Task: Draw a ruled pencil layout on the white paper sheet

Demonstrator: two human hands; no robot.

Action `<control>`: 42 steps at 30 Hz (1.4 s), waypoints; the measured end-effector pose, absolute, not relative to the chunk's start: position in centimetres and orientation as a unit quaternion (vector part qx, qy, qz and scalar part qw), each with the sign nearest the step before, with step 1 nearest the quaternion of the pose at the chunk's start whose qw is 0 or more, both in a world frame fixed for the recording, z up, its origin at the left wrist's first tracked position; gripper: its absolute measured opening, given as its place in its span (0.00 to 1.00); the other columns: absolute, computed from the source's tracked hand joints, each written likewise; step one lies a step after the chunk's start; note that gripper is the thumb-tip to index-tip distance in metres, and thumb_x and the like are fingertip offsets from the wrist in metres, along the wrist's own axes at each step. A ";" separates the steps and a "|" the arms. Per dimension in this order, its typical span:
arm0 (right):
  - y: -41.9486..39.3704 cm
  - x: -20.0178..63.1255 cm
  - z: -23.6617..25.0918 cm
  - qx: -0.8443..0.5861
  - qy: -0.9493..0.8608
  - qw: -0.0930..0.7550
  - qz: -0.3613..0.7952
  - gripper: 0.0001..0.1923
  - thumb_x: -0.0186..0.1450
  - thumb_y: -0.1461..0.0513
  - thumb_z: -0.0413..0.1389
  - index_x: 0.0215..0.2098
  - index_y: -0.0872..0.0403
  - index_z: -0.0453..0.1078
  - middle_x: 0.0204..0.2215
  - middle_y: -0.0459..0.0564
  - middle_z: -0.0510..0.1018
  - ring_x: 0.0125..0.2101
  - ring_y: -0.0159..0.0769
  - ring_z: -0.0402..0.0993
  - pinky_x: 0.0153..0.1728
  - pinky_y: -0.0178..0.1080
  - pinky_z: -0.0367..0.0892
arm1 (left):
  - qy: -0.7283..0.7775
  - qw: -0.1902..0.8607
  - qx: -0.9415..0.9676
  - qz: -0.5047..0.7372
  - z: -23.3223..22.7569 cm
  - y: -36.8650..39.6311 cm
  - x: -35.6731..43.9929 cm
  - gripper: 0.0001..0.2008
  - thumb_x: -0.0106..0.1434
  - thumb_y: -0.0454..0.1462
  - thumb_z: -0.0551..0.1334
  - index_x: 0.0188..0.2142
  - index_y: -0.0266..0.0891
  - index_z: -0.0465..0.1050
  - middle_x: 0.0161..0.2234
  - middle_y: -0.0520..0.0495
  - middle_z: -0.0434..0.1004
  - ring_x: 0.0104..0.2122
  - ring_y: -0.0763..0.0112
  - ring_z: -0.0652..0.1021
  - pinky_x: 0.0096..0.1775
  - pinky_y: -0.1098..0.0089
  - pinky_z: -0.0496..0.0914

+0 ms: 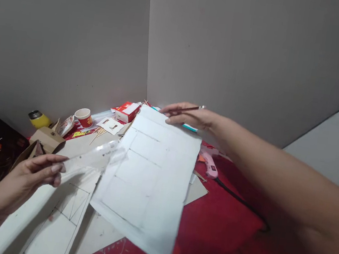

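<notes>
White sheet [150, 174] under right hand [189, 116]; left hand [37, 170] grips ruler [96, 159].

2 plain grey walls [76, 27] meeting in a corner, red-covered surface [215, 229] below

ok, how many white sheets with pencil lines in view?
2. One sheet is lifted at its far edge by the right hand, which also holds a pencil. The other lies below the left hand. More may be hidden underneath.
</notes>
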State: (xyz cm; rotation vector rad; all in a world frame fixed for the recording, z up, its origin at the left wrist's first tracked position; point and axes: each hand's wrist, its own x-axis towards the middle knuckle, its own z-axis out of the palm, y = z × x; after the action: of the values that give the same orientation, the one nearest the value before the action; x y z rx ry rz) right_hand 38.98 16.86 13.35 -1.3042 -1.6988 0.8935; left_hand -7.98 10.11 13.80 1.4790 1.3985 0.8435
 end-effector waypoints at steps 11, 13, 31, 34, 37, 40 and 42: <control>22.8 28.2 10.9 -0.382 -0.820 0.221 0.364 0.10 0.59 0.69 0.65 0.40 0.53 0.81 0.40 0.48 0.85 0.41 0.38 0.79 0.47 0.42 0.73 | 0.547 0.547 0.515 0.369 13.1 8.1 -4.5 0.24 0.46 0.44 0.80 0.43 0.41 0.83 0.30 0.50 0.80 0.25 0.73 0.78 0.29 0.74 0.75; 22.6 26.5 9.7 -0.399 -0.819 0.221 0.349 0.08 0.63 0.66 0.65 0.42 0.56 0.79 0.41 0.51 0.84 0.42 0.40 0.80 0.47 0.45 0.74 | 0.535 0.561 0.534 0.338 12.3 7.6 -2.6 0.21 0.48 0.45 0.79 0.40 0.41 0.82 0.35 0.49 0.81 0.26 0.73 0.79 0.31 0.73 0.75; 9.5 32.7 5.9 -0.364 -0.906 0.180 0.119 0.12 0.71 0.63 0.56 0.51 0.56 0.75 0.37 0.56 0.81 0.39 0.41 0.76 0.42 0.42 0.71 | 0.491 0.377 0.724 0.304 6.4 9.6 4.6 0.12 0.67 0.45 0.60 0.42 0.39 0.74 0.39 0.42 0.79 0.37 0.56 0.80 0.42 0.52 0.75; 10.1 32.9 5.7 -0.365 -0.905 0.179 0.125 0.12 0.71 0.62 0.56 0.51 0.56 0.75 0.40 0.58 0.81 0.43 0.43 0.74 0.44 0.44 0.71 | 0.431 0.230 0.818 0.303 6.1 8.2 3.6 0.13 0.67 0.40 0.60 0.46 0.36 0.78 0.47 0.36 0.81 0.47 0.49 0.78 0.50 0.47 0.73; 10.3 32.7 5.5 -0.359 -0.910 0.173 0.112 0.12 0.71 0.63 0.56 0.51 0.56 0.75 0.42 0.59 0.80 0.45 0.45 0.72 0.44 0.45 0.71 | 0.317 -0.028 0.922 0.220 5.3 6.6 4.0 0.19 0.71 0.35 0.54 0.55 0.25 0.74 0.52 0.30 0.80 0.48 0.47 0.80 0.47 0.51 0.78; 10.3 32.5 5.3 -0.364 -0.911 0.168 0.099 0.11 0.71 0.63 0.56 0.50 0.56 0.75 0.41 0.59 0.80 0.43 0.45 0.72 0.43 0.44 0.71 | 0.294 -0.155 0.933 0.136 4.4 5.9 4.9 0.24 0.74 0.38 0.50 0.56 0.17 0.72 0.55 0.25 0.77 0.51 0.43 0.80 0.46 0.52 0.80; 10.2 32.6 5.1 -0.365 -0.911 0.171 0.090 0.11 0.71 0.63 0.56 0.50 0.56 0.75 0.41 0.58 0.80 0.43 0.44 0.72 0.42 0.44 0.72 | 0.298 -0.173 0.933 0.105 3.9 5.9 5.2 0.26 0.74 0.40 0.49 0.55 0.16 0.72 0.56 0.24 0.76 0.53 0.42 0.80 0.48 0.52 0.80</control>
State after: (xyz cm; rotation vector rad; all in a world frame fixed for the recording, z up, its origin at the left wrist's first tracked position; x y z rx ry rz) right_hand 32.60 10.17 5.11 -1.0375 -2.5861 0.2547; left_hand 5.24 5.90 3.92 3.3052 1.0565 0.3708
